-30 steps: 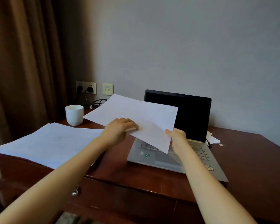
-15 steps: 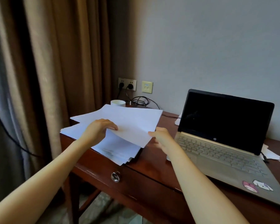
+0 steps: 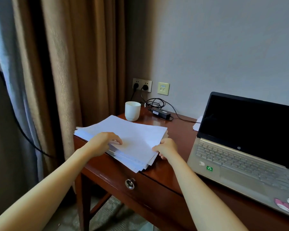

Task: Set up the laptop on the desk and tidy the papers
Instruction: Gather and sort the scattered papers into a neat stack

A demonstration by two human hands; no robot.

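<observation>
A stack of white papers (image 3: 132,135) lies on the left end of the dark wooden desk (image 3: 170,169). The top sheet rests on the stack. My left hand (image 3: 102,144) grips the stack's near left edge, fingers on top. My right hand (image 3: 167,147) pinches the right corner of the sheets. An open gold laptop (image 3: 240,157) with a black screen stands on the desk to the right, clear of both hands. A few more white papers (image 3: 197,125) peek out behind the laptop's left edge.
A white cup (image 3: 132,111) stands behind the papers near the wall. A black power adapter (image 3: 161,112) with a coiled cable lies beside it, plugged into a wall socket (image 3: 142,85). Brown curtains (image 3: 70,72) hang left of the desk. A drawer with a ring pull (image 3: 129,183) faces me.
The sheet held in the air over the laptop has been carried left and laid on the stack. My view has turned left with it. Both hands now rest on the stack's edges.
</observation>
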